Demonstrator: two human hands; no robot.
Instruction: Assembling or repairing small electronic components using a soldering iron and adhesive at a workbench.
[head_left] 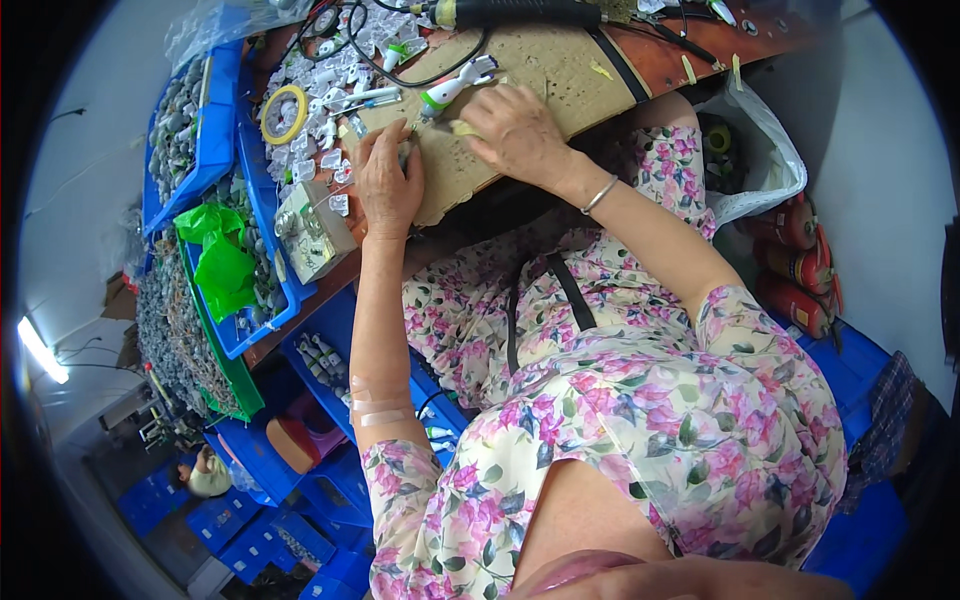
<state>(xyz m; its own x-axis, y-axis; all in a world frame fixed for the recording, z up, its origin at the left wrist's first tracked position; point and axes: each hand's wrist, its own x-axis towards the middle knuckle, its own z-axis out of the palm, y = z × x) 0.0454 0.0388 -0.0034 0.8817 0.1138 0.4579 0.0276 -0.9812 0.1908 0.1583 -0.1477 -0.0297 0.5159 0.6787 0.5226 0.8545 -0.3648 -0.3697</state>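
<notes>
On a brown cardboard sheet [560, 85] lies a white and green plastic toy part [452, 92], its narrow end close to both hands. My left hand [388, 185] rests at the cardboard's left edge, fingers curled. A small greyish thing shows between its thumb and fingers, too hidden to name. My right hand [522, 138] is bent over the cardboard, its fingertips closed on a yellow strip of tape [463, 128]. The two hands are a short way apart, just below the toy part.
Loose white and clear plastic parts [330, 100] and a yellow tape roll [284, 114] lie left. Blue bins [215, 130] of grey parts stand farther left. A black cylindrical tool [530, 12] with a cable lies at the back. A white bag [770, 150] hangs right, above red extinguishers [800, 270].
</notes>
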